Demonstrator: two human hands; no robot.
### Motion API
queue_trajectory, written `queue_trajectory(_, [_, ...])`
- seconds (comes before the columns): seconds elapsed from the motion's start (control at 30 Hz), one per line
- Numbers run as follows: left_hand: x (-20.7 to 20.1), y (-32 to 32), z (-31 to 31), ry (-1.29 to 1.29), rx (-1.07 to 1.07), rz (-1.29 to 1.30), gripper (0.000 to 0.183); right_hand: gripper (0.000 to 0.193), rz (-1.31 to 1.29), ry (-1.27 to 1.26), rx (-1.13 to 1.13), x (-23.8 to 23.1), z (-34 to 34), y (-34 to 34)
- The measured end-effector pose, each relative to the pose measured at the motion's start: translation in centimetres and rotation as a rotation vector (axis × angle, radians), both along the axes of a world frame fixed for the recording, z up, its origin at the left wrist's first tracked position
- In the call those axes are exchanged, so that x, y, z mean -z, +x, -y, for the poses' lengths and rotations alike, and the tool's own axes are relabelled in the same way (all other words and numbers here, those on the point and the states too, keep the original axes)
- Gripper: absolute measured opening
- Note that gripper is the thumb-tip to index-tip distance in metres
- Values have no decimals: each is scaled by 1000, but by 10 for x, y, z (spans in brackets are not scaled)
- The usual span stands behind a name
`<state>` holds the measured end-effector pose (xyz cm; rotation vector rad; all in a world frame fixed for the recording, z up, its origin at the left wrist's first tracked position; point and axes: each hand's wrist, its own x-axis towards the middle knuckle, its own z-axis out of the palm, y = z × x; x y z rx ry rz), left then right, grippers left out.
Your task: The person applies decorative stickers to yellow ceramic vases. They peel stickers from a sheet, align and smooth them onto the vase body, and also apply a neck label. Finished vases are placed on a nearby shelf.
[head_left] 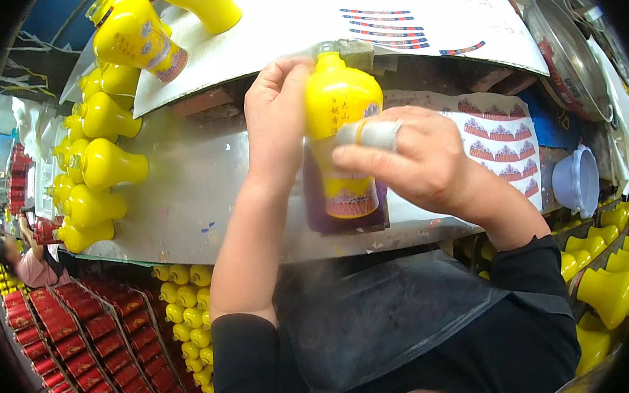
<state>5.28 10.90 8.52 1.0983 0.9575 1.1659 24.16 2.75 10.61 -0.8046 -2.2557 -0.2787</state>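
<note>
A glossy yellow bottle (pixel 342 91) with a clear neck, dark lettering and a patterned band round its base lies in front of me on a dark purple pad (pixel 322 203). Closed at its neck and upper left side is my left hand (pixel 275 114). My right hand (pixel 426 158) bends over the bottle's right side, thumb lying across the front. A greyish-white cloth wrap (pixel 380 134) with a yellow rubber band covers a finger of that hand and presses against the bottle. The right hand hides part of the printed design.
Yellow bottles (pixel 112 162) lie along the table's left side; another (pixel 140 40) stands on the white board (pixel 271 22), which holds curved strips (pixel 386 28). A decal sheet (pixel 502 137) and lilac bucket (pixel 576 182) are right. Red boxes (pixel 90 347) fill the lower left; a person (pixel 32 263) is beyond.
</note>
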Motion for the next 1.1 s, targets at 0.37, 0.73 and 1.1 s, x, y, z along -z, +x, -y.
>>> queue_trajectory(0.37, [6,-5,31,-91,224,291,54,19,220,-11,-35,5,32,-44])
queue_trajectory(0.73, [17,0,24,144,146,-327,48,43,8,-109,178,-7,26,-8])
queue_trajectory(1.1, [27,9,31,-4,59,169,45,36,-200,-32,314,24,33,-3])
